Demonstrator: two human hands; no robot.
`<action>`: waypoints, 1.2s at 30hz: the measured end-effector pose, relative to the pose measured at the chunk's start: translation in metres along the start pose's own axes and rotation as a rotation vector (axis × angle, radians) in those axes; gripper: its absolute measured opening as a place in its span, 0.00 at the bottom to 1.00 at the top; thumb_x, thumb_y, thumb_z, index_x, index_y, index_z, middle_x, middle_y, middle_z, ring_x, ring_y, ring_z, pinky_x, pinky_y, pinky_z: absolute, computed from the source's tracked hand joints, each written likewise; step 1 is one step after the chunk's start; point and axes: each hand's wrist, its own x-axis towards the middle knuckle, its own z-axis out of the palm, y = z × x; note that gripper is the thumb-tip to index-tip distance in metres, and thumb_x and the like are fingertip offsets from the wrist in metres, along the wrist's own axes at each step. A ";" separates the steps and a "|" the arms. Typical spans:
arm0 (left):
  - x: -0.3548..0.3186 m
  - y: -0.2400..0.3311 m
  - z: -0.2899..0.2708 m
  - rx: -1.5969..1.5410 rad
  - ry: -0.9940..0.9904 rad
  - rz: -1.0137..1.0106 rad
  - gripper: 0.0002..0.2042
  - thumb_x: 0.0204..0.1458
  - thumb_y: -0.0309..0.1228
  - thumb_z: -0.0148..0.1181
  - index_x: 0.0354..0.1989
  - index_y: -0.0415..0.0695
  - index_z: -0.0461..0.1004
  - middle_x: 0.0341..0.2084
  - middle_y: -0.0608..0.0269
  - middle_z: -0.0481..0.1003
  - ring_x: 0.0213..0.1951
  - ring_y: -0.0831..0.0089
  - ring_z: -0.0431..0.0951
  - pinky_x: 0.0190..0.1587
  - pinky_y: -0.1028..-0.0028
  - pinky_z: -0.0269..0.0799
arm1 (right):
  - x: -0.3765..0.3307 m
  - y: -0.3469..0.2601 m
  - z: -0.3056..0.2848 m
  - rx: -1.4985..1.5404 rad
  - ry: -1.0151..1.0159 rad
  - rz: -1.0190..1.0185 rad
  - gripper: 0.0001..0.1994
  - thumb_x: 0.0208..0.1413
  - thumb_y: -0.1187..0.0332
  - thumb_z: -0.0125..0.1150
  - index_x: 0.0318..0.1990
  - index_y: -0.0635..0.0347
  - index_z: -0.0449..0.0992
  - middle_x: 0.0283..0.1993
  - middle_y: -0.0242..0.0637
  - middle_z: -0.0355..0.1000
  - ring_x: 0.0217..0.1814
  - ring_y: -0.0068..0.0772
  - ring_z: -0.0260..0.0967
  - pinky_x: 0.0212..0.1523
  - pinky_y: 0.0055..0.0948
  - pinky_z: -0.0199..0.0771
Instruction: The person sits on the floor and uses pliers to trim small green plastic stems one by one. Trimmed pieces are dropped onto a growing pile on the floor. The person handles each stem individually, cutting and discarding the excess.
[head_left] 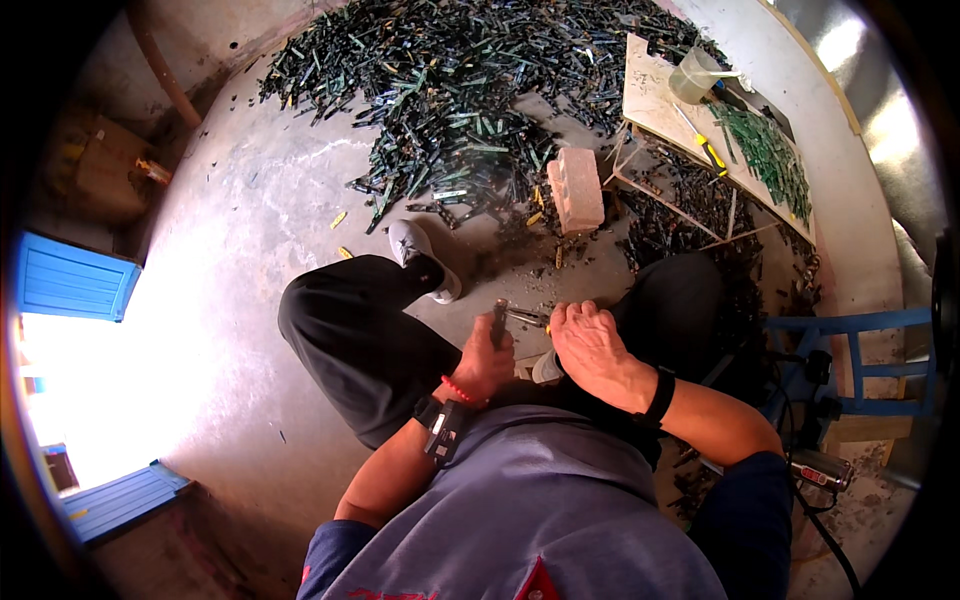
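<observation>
My left hand (486, 366), with a red bead bracelet at its wrist, is closed around a small dark strip-shaped piece (499, 318) that stands up from the fist. Across from it, my right hand (596, 346) grips a hand tool (526, 316) with metal jaws and a bit of yellow handle, which looks like pliers. The tool's jaws point left at the dark piece; whether they touch it I cannot tell. Both hands are above the floor between my bent knees. My palm hides most of the tool's handle.
A big heap of dark green and black strips (450, 110) covers the floor ahead. A pinkish brick (577, 190) stands near it. On a board (650, 100) at right are a yellow-handled screwdriver (712, 158), a plastic cup (692, 78) and green strips (765, 160). A blue chair (855, 365) stands at right.
</observation>
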 end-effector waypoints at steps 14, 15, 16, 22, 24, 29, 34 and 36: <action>-0.001 -0.002 0.007 0.097 0.080 0.030 0.24 0.51 0.56 0.37 0.15 0.50 0.54 0.07 0.73 0.49 0.09 0.78 0.45 0.12 0.76 0.41 | 0.006 0.004 -0.002 0.209 -0.057 -0.071 0.07 0.41 0.73 0.52 0.28 0.66 0.71 0.24 0.43 0.71 0.29 0.36 0.71 0.29 0.29 0.70; -0.002 -0.003 0.009 0.111 0.095 0.042 0.24 0.51 0.57 0.37 0.15 0.50 0.54 0.07 0.73 0.49 0.09 0.78 0.45 0.13 0.76 0.41 | 0.008 0.004 -0.003 0.237 -0.083 -0.070 0.06 0.41 0.73 0.52 0.28 0.67 0.71 0.24 0.44 0.71 0.28 0.37 0.71 0.30 0.30 0.70; 0.006 -0.008 0.004 0.216 0.110 0.175 0.24 0.51 0.57 0.37 0.15 0.50 0.54 0.07 0.73 0.49 0.09 0.78 0.45 0.13 0.76 0.40 | 0.010 0.004 -0.003 0.265 -0.109 -0.069 0.06 0.40 0.74 0.52 0.27 0.67 0.71 0.23 0.44 0.72 0.28 0.38 0.72 0.30 0.30 0.70; 0.040 -0.029 -0.025 0.475 0.136 0.534 0.25 0.50 0.59 0.36 0.15 0.51 0.54 0.07 0.74 0.48 0.10 0.78 0.45 0.13 0.76 0.40 | 0.023 0.006 -0.012 0.352 -0.310 -0.160 0.08 0.39 0.73 0.56 0.29 0.66 0.74 0.24 0.44 0.74 0.29 0.38 0.74 0.29 0.33 0.71; 0.042 -0.030 -0.025 0.471 0.132 0.542 0.25 0.50 0.59 0.36 0.15 0.51 0.54 0.07 0.74 0.48 0.10 0.78 0.45 0.13 0.76 0.40 | 0.022 0.002 -0.009 0.271 -0.202 -0.142 0.08 0.39 0.72 0.56 0.29 0.66 0.74 0.24 0.44 0.74 0.29 0.38 0.74 0.30 0.33 0.71; 0.041 -0.030 -0.024 0.462 0.130 0.530 0.24 0.51 0.58 0.36 0.16 0.51 0.54 0.07 0.74 0.47 0.10 0.78 0.44 0.14 0.76 0.39 | 0.014 -0.011 -0.008 0.047 -0.060 -0.115 0.09 0.38 0.73 0.55 0.30 0.67 0.73 0.25 0.43 0.73 0.29 0.37 0.73 0.31 0.30 0.70; 0.039 -0.028 -0.026 0.448 0.094 0.529 0.24 0.51 0.57 0.36 0.16 0.50 0.54 0.07 0.73 0.47 0.09 0.78 0.44 0.13 0.76 0.39 | 0.010 -0.008 -0.006 0.410 -0.157 -0.027 0.08 0.41 0.75 0.55 0.30 0.68 0.73 0.26 0.47 0.73 0.32 0.40 0.74 0.34 0.31 0.73; 0.039 -0.027 -0.026 0.451 0.096 0.534 0.24 0.51 0.57 0.36 0.16 0.50 0.54 0.07 0.73 0.47 0.09 0.78 0.44 0.13 0.76 0.39 | 0.011 -0.008 -0.010 0.448 -0.192 -0.012 0.08 0.41 0.75 0.55 0.30 0.69 0.73 0.26 0.48 0.74 0.32 0.41 0.75 0.34 0.32 0.73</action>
